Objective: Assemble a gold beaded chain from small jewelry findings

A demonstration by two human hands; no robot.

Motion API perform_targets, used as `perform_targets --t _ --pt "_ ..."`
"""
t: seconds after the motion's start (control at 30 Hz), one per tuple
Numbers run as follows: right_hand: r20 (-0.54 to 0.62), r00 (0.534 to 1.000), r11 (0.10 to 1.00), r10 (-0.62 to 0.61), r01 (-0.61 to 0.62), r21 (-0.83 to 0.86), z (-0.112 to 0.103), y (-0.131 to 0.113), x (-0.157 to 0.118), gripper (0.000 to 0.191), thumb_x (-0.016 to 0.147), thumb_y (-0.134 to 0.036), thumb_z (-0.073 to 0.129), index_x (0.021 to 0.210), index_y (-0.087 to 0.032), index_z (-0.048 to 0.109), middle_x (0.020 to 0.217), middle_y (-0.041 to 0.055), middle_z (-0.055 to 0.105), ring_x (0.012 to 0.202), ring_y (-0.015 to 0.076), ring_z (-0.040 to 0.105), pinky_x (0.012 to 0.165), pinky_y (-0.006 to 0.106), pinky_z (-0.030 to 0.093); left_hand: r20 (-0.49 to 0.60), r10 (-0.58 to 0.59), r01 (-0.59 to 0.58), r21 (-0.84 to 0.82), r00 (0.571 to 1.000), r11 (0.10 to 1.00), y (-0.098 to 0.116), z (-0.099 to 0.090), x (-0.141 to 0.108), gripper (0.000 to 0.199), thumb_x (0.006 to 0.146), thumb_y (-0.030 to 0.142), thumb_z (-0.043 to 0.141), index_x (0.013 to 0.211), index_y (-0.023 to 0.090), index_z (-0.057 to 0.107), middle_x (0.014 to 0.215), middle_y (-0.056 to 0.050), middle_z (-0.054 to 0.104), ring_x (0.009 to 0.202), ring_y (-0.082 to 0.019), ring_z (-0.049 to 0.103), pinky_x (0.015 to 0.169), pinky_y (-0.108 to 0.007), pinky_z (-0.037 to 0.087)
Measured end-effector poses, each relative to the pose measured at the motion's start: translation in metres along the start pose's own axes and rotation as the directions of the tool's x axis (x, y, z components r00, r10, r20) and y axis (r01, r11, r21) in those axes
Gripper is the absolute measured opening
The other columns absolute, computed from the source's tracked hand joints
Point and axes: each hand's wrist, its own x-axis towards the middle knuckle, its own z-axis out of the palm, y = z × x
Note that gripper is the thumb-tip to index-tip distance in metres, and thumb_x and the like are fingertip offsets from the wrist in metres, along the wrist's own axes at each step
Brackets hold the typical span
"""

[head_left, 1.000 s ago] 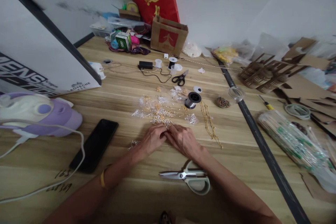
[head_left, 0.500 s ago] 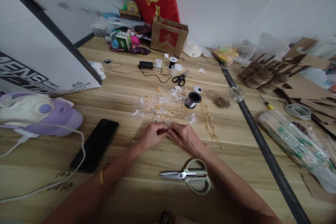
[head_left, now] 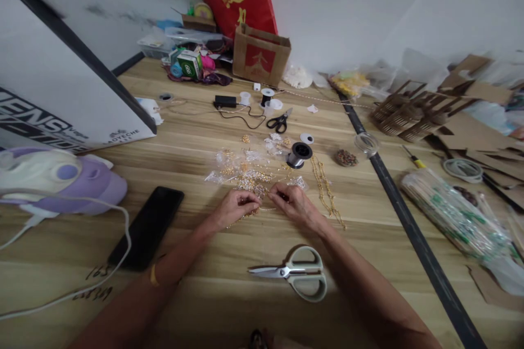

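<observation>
My left hand [head_left: 235,208] is closed in a pinch at the near edge of the bead pile, on a thin beaded strand [head_left: 242,219] that shows beneath the fingers. A pale thread-like end [head_left: 268,209] reaches out to the right from its fingertips. My right hand [head_left: 295,204] faces it a small gap away, thumb and fingers pressed together; what they pinch is too small to make out. Just beyond both hands lie loose gold and clear beads [head_left: 251,180]. A spool of fine wire [head_left: 298,155] and a gold chain [head_left: 325,188] are near my right hand.
White-handled scissors [head_left: 305,272] lie between my forearms. A black phone [head_left: 147,228] and a purple-white device [head_left: 65,179] with a cable are at left. Black scissors [head_left: 279,122] lie farther back. A bead dish [head_left: 346,158] and bagged sticks [head_left: 454,223] are at right.
My hands have moved apart from touching to a small gap. The strand below my left hand and its pale end now show between them. The view has shifted slightly.
</observation>
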Motion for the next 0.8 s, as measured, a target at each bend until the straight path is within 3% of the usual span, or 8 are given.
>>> perform_targets --t 0.37,0.8 --pt "-0.048 0.996 0.982 0.079 -0.069 0.176 0.011 0.022 0.005 0.028 0.089 -0.037 0.050 0.072 -0.015 0.054 0.059 -0.0034 0.043 0.054 0.0094 0.038 0.051 0.022 0.029 0.105 -0.019 0.027 -0.073 0.994 0.997 0.005 -0.002 -0.001 0.018 0.074 0.028 0.067 0.080 0.011 0.065 0.066 0.000 0.060 0.060 -0.009 0.053 0.058 -0.022 0.042" --pt "-0.021 0.996 0.975 0.084 -0.078 0.207 0.010 0.015 0.004 0.028 0.089 -0.036 0.050 0.070 -0.015 0.053 0.057 -0.0043 0.041 0.053 0.0090 0.037 0.052 0.022 0.028 0.135 0.018 -0.019 0.008 0.991 1.000 0.008 -0.002 -0.002 0.023 0.080 0.035 0.059 0.075 0.012 0.063 0.063 0.001 0.057 0.059 -0.010 0.050 0.058 -0.022 0.039"
